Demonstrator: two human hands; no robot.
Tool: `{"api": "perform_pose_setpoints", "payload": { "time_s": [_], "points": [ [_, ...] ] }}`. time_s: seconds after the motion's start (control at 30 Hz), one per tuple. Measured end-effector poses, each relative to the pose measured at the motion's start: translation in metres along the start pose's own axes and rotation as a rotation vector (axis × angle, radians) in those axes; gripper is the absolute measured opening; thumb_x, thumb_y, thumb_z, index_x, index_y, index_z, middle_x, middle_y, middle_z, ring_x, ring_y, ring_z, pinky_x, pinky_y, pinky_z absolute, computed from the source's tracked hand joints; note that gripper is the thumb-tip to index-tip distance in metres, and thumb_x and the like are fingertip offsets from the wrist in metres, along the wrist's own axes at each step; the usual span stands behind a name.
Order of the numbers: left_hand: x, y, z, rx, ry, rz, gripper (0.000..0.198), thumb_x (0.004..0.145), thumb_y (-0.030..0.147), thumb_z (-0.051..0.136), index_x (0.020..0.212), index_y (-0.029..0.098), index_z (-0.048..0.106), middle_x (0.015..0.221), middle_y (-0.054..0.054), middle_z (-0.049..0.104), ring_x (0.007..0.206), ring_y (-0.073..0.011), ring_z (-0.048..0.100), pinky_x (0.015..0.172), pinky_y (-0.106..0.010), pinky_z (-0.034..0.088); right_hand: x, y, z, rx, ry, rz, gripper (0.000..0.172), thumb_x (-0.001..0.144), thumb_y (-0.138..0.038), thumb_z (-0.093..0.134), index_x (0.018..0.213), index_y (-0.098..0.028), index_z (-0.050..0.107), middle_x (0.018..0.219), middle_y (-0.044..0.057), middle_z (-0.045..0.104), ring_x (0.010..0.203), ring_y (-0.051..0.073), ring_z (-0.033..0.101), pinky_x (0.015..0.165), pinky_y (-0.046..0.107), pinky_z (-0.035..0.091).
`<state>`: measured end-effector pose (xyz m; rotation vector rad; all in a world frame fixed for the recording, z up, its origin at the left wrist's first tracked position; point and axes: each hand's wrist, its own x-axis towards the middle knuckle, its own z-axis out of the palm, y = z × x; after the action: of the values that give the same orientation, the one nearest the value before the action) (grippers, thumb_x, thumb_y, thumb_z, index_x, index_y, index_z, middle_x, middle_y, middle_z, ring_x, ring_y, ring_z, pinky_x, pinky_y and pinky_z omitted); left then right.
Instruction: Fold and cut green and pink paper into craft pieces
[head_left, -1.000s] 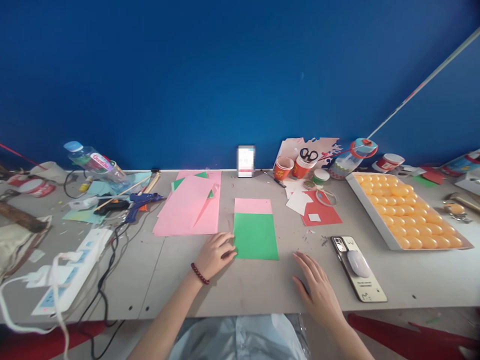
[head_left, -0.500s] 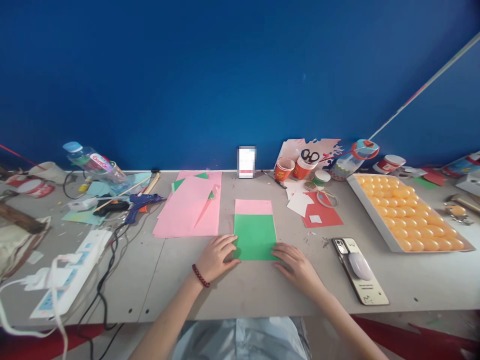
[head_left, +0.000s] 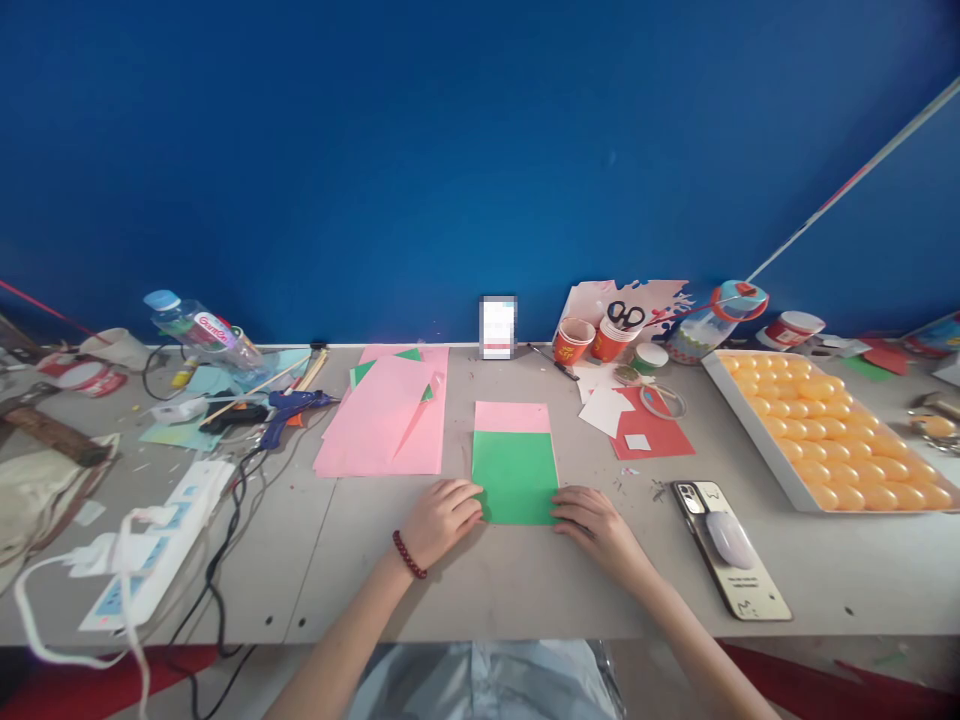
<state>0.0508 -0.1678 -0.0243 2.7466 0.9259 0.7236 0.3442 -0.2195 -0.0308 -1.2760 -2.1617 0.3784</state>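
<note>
On the table before me lies a green sheet of paper (head_left: 514, 480) over a pink sheet of paper (head_left: 511, 416), which shows as a strip beyond the far edge. My left hand (head_left: 442, 520), with a dark red bead bracelet (head_left: 409, 555) on its wrist, has its fingers closed at the left edge of the green sheet. At the right edge, the fingers of my right hand (head_left: 596, 527) are likewise drawn together on the paper. Both thumbs are mostly hidden. The sheets look flat and lined up at the sides.
Larger pink sheets (head_left: 375, 430) lie left, beyond them a blue glue gun (head_left: 289, 410), a plastic bottle (head_left: 206, 330) and a power strip (head_left: 169, 535). To the right are a phone (head_left: 739, 590), red card (head_left: 664, 435), paper cups (head_left: 574, 345) and a tray of orange balls (head_left: 750, 440).
My fingers have drawn closer together at the paper's side edges, and the left thumb is now tucked out of sight. The view has shifted slightly; the sheets look otherwise the same.
</note>
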Motion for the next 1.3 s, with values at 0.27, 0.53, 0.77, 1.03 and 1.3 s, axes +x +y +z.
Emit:
{"api": "perform_pose_setpoints", "payload": {
  "time_s": [0.27, 0.53, 0.77, 1.03, 1.3],
  "points": [
    [-0.009, -0.005, -0.004, -0.115, -0.037, -0.063, 0.015, 0.09, 0.033, 0.054, 0.089, 0.022, 0.064, 0.114, -0.005, 0.065, 0.103, -0.0191, 0.06, 0.088, -0.037, 0.05, 0.001, -0.002, -0.001, 0.01, -0.002, 0.029, 0.015, 0.09, -0.024, 0.051, 0.089, -0.024, 0.066, 0.1, 0.007, 0.069, 0.099, 0.023, 0.063, 0.084, 0.041, 0.05],
    [0.0, 0.001, -0.009, -0.277, 0.009, -0.191, 0.013, 0.088, 0.018, 0.053, 0.081, 0.022, 0.063, 0.103, -0.003, 0.069, 0.101, -0.0173, 0.06, 0.089, -0.036, 0.049, 0.006, -0.015, -0.001, 0.037, 0.041, 0.161, 0.014, 0.09, -0.021, 0.048, 0.084, -0.022, 0.061, 0.095, 0.008, 0.068, 0.097, 0.023, 0.062, 0.08, 0.04, 0.05],
    [0.009, 0.004, -0.011, -0.426, 0.04, -0.353, 0.009, 0.085, 0.017, 0.057, 0.079, 0.021, 0.063, 0.088, -0.001, 0.07, 0.088, -0.0161, 0.063, 0.082, -0.032, 0.05, 0.01, -0.013, 0.004, 0.09, 0.089, 0.252, 0.014, 0.09, -0.025, 0.048, 0.086, -0.022, 0.061, 0.088, 0.006, 0.068, 0.089, 0.022, 0.063, 0.078, 0.037, 0.051],
    [0.02, 0.005, -0.006, -0.344, 0.079, -0.49, 0.011, 0.082, 0.018, 0.057, 0.072, 0.021, 0.061, 0.074, 0.001, 0.066, 0.074, -0.0164, 0.061, 0.069, -0.03, 0.05, 0.015, -0.015, 0.008, 0.05, 0.154, 0.332, 0.019, 0.09, -0.028, 0.048, 0.081, -0.022, 0.063, 0.082, 0.006, 0.068, 0.078, 0.022, 0.064, 0.069, 0.034, 0.052],
    [0.021, 0.022, -0.006, -0.081, 0.175, -0.384, 0.02, 0.084, 0.015, 0.052, 0.101, 0.021, 0.059, 0.095, -0.007, 0.063, 0.09, -0.0217, 0.059, 0.08, -0.038, 0.051, 0.018, -0.014, 0.011, 0.032, 0.169, 0.328, 0.02, 0.09, -0.029, 0.046, 0.08, -0.022, 0.062, 0.079, 0.006, 0.066, 0.077, 0.022, 0.062, 0.068, 0.034, 0.051]
  ]
}}
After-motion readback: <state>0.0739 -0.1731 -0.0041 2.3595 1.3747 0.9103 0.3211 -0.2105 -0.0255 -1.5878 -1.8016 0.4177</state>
